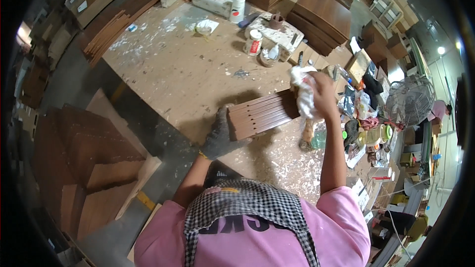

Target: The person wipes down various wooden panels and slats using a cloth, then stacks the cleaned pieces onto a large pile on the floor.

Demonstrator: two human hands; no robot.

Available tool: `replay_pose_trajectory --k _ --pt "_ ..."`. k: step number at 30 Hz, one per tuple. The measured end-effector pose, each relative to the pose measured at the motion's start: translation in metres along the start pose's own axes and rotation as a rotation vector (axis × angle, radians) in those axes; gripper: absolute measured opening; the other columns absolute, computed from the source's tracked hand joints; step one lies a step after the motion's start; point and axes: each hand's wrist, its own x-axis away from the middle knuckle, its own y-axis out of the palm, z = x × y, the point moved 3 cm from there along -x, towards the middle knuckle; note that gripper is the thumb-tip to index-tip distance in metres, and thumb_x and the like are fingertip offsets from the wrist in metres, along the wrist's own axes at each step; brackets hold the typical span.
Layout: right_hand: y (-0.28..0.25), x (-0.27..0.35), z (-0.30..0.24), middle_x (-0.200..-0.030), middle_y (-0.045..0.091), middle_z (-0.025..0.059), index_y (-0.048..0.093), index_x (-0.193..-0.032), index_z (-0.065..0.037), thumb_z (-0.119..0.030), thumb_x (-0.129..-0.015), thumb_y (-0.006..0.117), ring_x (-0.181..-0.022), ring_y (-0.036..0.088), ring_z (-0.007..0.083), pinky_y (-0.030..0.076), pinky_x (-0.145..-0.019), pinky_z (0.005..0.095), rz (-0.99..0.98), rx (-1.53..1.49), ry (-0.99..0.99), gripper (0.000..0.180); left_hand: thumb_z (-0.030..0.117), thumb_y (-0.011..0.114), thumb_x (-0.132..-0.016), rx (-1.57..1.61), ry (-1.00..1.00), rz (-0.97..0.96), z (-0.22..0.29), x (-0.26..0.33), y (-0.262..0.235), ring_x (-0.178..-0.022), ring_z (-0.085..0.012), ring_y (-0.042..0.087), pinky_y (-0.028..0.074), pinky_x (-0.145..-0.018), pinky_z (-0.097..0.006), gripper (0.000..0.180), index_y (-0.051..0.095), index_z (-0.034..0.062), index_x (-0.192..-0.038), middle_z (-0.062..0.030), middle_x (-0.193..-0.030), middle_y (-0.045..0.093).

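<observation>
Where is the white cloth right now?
In the head view, the white cloth is right of centre, bunched in the right hand at the right-hand end of the brown wooden strips.

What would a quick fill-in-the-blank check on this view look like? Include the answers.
1. The gloved hand gripping the grooved brown wood is the person's ____ hand.
2. The cloth in the right hand is coloured ____.
3. The shirt under the checked apron is coloured ____.
4. The wire-caged fan is on the picture's ____ side.

Missing words: left; white; pink; right.
</observation>
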Motion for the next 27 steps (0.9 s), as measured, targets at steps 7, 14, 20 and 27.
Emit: replay_pose_trajectory --k 7,14,20,27 --pt "0.072 0.043 -0.201 -0.142 0.052 0.0108 0.048 -0.142 -0.008 -0.036 -0.101 0.046 -0.138 0.042 0.0263 0.033 -0.114 0.0442 -0.426 0.151 -0.175 0.05 0.038 0.063 -0.094 0.814 -0.318 0.023 -0.054 0.023 0.038 -0.142 -0.0287 0.027 0.026 -0.117 -0.042 0.089 0.007 0.0025 -0.153 -0.0163 -0.155 0.024" --pt "0.06 0.012 -0.051 -0.149 0.047 0.0101 0.055 -0.136 -0.01 -0.032 -0.103 0.041 -0.139 0.04 0.0309 0.031 -0.115 0.048 -0.274 -0.178 0.422 0.042 0.019 0.091 -0.067 0.107 -0.156 0.028 -0.002 0.019 0.008 -0.128 -0.03 0.043 0.042 -0.106 -0.047 0.116 0.01 0.0072 -0.149 -0.0186 -0.144 0.036" --pt "0.082 0.034 -0.088 -0.149 0.044 0.0114 0.059 -0.132 -0.014 -0.026 -0.102 0.043 -0.134 0.045 0.0334 0.038 -0.109 0.0469 -0.265 0.173 0.095 0.036 0.04 0.081 -0.075 0.055 -0.026 0.002 -0.015 0.007 0.026 -0.129 -0.0329 0.043 0.037 -0.108 -0.046 0.104 0.019 0.0015 -0.148 -0.0203 -0.142 0.04" --pt "0.083 0.031 -0.142 -0.139 0.053 0.0164 0.059 -0.129 -0.004 -0.034 -0.099 0.049 -0.122 0.055 0.0318 0.041 -0.109 0.0452 -0.53 -0.189 0.191 0.043 0.03 0.082 -0.075 0.66 -0.223 0.044 -0.023 0.025 0.024 -0.131 -0.0316 0.043 0.036 -0.11 -0.046 0.103 0.016 0.0045 -0.15 -0.0174 -0.145 0.041"
